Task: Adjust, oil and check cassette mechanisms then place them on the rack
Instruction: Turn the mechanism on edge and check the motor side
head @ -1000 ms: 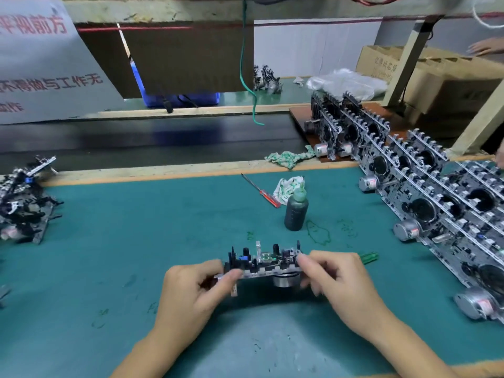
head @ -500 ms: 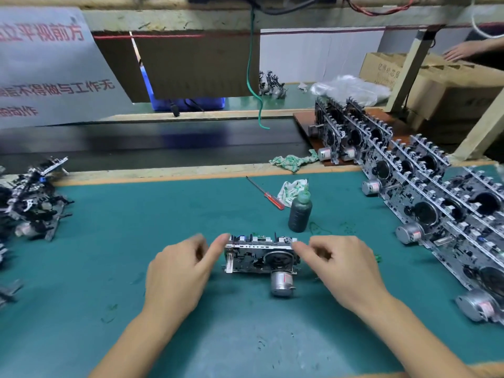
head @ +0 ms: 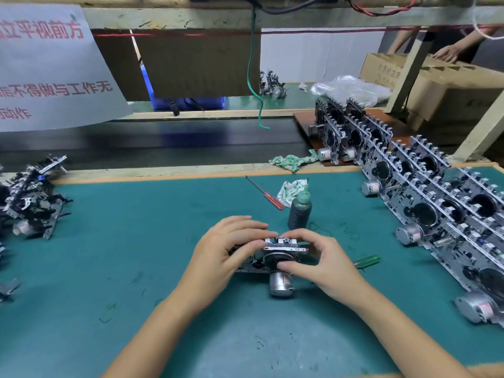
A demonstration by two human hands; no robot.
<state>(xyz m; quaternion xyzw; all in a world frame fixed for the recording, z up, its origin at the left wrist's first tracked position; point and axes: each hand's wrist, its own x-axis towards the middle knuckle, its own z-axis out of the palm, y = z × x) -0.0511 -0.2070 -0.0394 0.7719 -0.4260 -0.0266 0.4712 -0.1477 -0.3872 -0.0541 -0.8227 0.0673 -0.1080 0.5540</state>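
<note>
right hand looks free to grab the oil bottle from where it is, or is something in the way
Probably yes. The oil bottle stands upright just beyond the right hand with bare mat between them, but that hand now grips the cassette mechanism and must let go first.

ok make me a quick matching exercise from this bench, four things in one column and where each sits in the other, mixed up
Things:
1. oil bottle
2. red-handled screwdriver
3. cassette mechanism
4. green-handled screwdriver

Places:
A. gripped between both hands
B. on the mat, right of the right hand
C. upright just behind the hands
D. lying left of the bottle, near the patterned rag

Pairs: 1-C, 2-D, 3-A, 4-B
</note>
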